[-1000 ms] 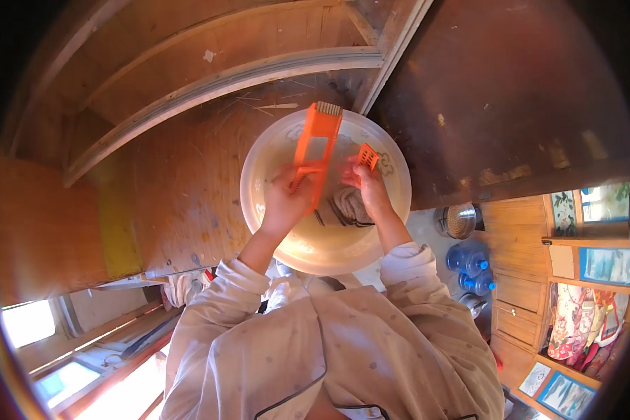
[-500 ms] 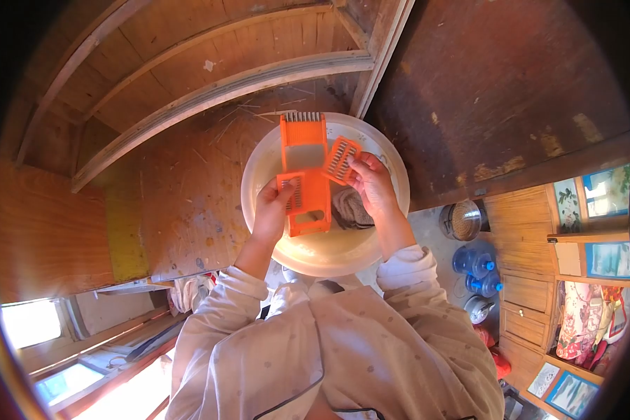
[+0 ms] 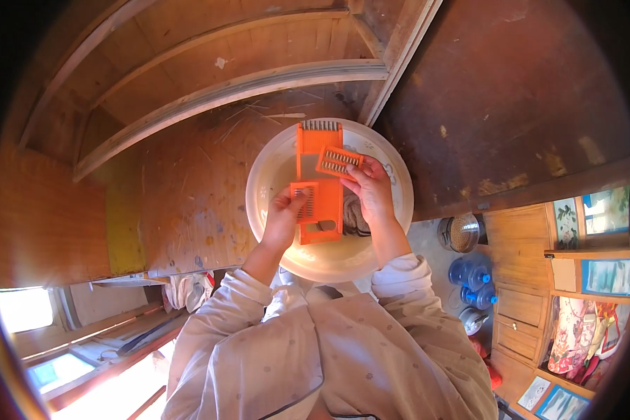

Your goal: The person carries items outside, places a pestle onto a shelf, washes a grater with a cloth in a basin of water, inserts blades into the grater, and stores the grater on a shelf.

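Note:
My left hand (image 3: pixel 283 219) is closed on a small orange grater plate (image 3: pixel 306 196) with rows of metal teeth, its thumb lying over the face. Under that plate is a long orange grater frame (image 3: pixel 331 199), with a metal-toothed strip at its far end and a slot at its near end. Whether my left fingers also grip the frame is hidden. Between thumb and fingers, my right hand (image 3: pixel 372 185) pinches a second orange toothed plate (image 3: pixel 339 162), tilted over the frame's opening. All this is above a pale basin (image 3: pixel 264 241), where a grey-brown cloth (image 3: pixel 355 215) lies.
The basin stands beside a stained wooden surface (image 3: pixel 189 189) with thin splinters on it. A dark wooden panel (image 3: pixel 511 91) rises at the right. Blue water jugs (image 3: pixel 471 271) and a round metal pot (image 3: pixel 460 233) sit on the floor at right.
My right hand has turned its toothed plate from a steep slant to nearly level and brought it over the frame. The left hand keeps its hold; the whole view has shifted slightly.

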`<action>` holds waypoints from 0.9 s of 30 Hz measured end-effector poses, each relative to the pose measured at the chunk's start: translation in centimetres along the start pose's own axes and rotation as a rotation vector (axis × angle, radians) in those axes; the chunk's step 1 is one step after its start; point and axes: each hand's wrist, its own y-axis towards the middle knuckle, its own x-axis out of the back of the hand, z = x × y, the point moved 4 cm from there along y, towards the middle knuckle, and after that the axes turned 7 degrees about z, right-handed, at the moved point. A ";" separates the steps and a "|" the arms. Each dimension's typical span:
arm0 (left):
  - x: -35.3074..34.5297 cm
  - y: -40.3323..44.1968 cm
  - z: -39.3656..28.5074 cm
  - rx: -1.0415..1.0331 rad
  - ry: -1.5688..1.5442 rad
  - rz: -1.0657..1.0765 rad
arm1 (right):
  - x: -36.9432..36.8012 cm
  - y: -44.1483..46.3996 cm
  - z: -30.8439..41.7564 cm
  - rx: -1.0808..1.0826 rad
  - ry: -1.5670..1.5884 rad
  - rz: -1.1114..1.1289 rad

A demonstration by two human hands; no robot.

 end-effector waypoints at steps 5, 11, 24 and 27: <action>-0.7 -0.1 -0.3 0.019 0.014 -0.001 | 0.5 0.6 -0.8 0.068 -0.206 -0.052; -0.8 0.1 -0.2 0.027 0.027 0.010 | 1.6 1.0 -1.6 -0.066 -0.074 0.061; -1.0 0.3 -0.2 0.032 0.081 0.031 | 2.3 0.6 -0.4 -0.063 -0.190 0.007; -0.9 0.4 0.0 0.030 0.075 0.040 | 2.5 0.6 0.0 -0.028 -0.318 -0.092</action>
